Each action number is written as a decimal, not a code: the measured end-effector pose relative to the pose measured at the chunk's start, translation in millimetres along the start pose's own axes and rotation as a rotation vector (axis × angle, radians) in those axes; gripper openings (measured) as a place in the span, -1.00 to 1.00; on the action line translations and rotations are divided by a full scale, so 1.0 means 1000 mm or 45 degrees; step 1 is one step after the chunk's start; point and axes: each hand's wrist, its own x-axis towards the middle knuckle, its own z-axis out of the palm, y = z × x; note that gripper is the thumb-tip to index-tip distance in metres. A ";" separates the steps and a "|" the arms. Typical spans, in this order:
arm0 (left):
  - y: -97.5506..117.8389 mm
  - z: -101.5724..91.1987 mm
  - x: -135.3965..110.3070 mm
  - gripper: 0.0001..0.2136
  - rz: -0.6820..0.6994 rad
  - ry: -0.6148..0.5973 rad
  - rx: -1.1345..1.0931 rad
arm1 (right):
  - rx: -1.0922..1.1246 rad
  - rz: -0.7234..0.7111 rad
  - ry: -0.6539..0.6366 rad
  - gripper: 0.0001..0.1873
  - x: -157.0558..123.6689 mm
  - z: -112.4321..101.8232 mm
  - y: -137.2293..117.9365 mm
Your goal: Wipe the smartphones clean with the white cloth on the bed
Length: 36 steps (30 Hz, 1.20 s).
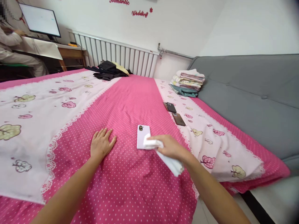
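Note:
A pale lilac smartphone (142,137) lies back side up on the pink dotted bedspread (130,174), its dark camera module at the upper left. My right hand (169,145) is closed on a white cloth (171,161). Part of the cloth covers the phone's lower right area, and its loose end hangs toward me. To the left of the phone, my left hand (102,144) rests flat on the bedspread with its fingers spread, holding nothing.
Two dark phones (171,107) (178,119) lie to the right. Folded fabrics (188,81) are stacked by the grey headboard (245,90). Dark clothes (108,70) lie at the far edge. A person (14,46) sits at a desk with a monitor (40,20).

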 end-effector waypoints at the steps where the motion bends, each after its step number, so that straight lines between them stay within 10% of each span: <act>1: 0.000 0.000 0.000 -0.41 0.003 -0.005 0.003 | -0.065 0.064 0.126 -0.38 0.008 -0.010 0.004; 6: 0.000 0.000 0.003 -0.38 0.002 -0.036 0.014 | -0.299 0.434 0.521 -0.35 0.069 -0.032 0.035; 10: 0.000 0.000 0.003 -0.38 -0.008 -0.062 0.026 | -0.286 0.516 0.512 -0.40 0.099 0.006 0.064; 16: 0.000 0.001 0.006 -0.37 -0.012 -0.160 0.069 | -0.254 0.546 0.641 -0.45 0.102 0.061 0.091; 28: -0.004 -0.007 0.059 -0.30 -0.101 -0.568 -0.003 | -0.241 0.561 0.722 -0.45 0.104 0.064 0.096; 36: 0.017 0.000 0.056 -0.26 -0.265 -0.416 0.013 | -0.253 0.573 0.723 -0.46 0.105 0.065 0.096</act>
